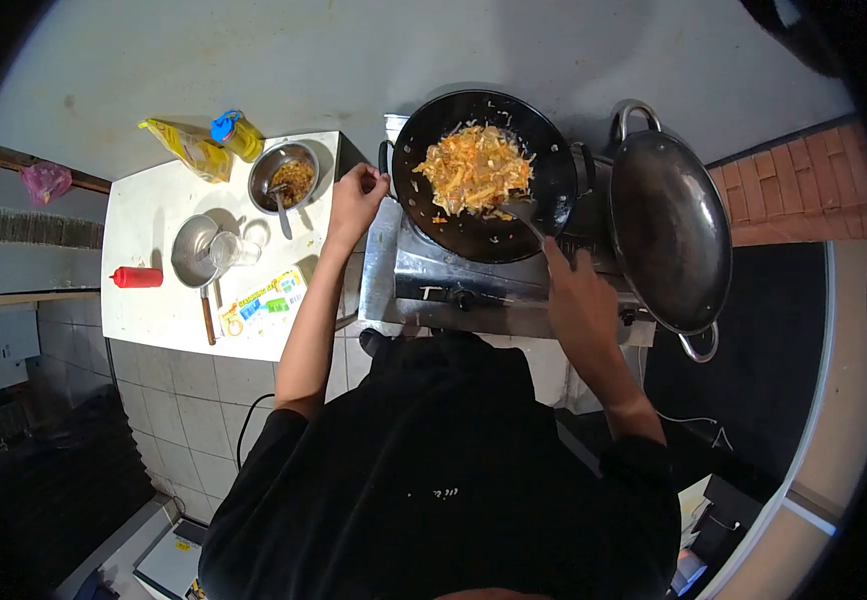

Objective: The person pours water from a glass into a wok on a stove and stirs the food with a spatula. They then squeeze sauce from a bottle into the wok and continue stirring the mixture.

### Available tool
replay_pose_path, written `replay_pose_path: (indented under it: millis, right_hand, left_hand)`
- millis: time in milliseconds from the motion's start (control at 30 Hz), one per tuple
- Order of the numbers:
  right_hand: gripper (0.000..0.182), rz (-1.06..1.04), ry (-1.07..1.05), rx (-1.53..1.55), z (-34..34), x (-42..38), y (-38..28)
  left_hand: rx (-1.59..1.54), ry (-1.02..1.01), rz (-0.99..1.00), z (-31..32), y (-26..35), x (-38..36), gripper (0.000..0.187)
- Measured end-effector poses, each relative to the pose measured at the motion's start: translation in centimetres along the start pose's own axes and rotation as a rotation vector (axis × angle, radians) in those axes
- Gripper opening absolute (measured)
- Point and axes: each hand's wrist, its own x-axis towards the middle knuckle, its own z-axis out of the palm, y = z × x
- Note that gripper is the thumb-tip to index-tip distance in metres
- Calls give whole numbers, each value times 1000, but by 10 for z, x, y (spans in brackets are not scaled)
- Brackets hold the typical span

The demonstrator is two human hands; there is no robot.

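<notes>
Left hand [355, 200] clamped on black round wok [481, 175] handle; right hand [578, 290] gripping metal spatula [523, 215] under orange noodles [473, 170]. Best kept steady, scooping toward fingertips.

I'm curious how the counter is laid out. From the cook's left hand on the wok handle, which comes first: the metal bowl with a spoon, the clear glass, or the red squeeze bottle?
From the left hand, in the head view:
1. Metal bowl with a spoon, just left of the hand, at the counter's back.
2. Clear glass, farther left, mid-counter.
3. Red squeeze bottle, lying at the counter's far left edge.
</notes>
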Motion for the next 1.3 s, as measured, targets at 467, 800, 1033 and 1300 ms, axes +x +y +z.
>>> replay_pose_path:
  millis: [467, 800, 1033, 1300]
  right_hand:
    - [37, -6, 108, 202, 27, 28, -35]
    - [28, -128, 104, 134, 31, 91, -36]
    - [14, -138, 233, 75, -30, 142, 61]
    - [22, -140, -278, 82, -6, 239, 61]
  left_hand:
    - [-26, -20, 0, -1, -5, 0, 22]
    - [112, -33, -21, -9, 21, -5, 21]
    - [107, 2, 52, -6, 6, -2, 23]
    - [210, 46, 63, -6, 21, -8, 23]
